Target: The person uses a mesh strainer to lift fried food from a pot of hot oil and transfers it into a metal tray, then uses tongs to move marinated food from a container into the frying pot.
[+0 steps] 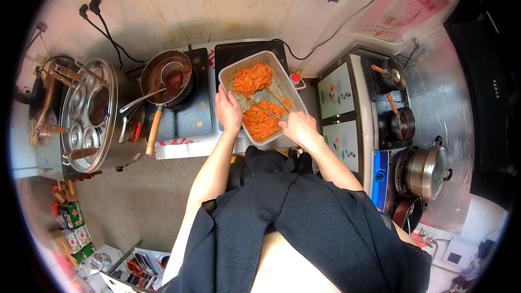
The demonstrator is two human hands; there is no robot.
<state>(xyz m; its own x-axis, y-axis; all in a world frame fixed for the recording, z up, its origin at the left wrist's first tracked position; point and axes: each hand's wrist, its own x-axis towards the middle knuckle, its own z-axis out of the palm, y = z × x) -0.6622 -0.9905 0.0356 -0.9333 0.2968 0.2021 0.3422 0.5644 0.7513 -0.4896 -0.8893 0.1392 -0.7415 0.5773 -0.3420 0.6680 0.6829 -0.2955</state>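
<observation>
A translucent rectangular plastic tub (294, 94) is in front of me, tilted over the induction cooktop on the right. Inside are two mounds of orange, sauce-coated raw-looking meat, an upper mound (253, 78) and a lower one (262, 121), with a gap between them. My left hand (228, 110) grips the tub's left rim and wall. In my right hand (301, 128), beside the lower right rim, is a pair of thin chopsticks (266, 110). Their tips are spread and reach between the mounds. The ends inside my fist are hidden.
A wooden-handled pan (152, 65) with dark sauce and a ladle stands on the left cooktop (179, 124). Further left is a large steel pot warmer (126, 118) with several lidded wells. A red-capped bottle (296, 78) stands right of the tub. Small pans (403, 124) and a steel pot (425, 173) line the right counter.
</observation>
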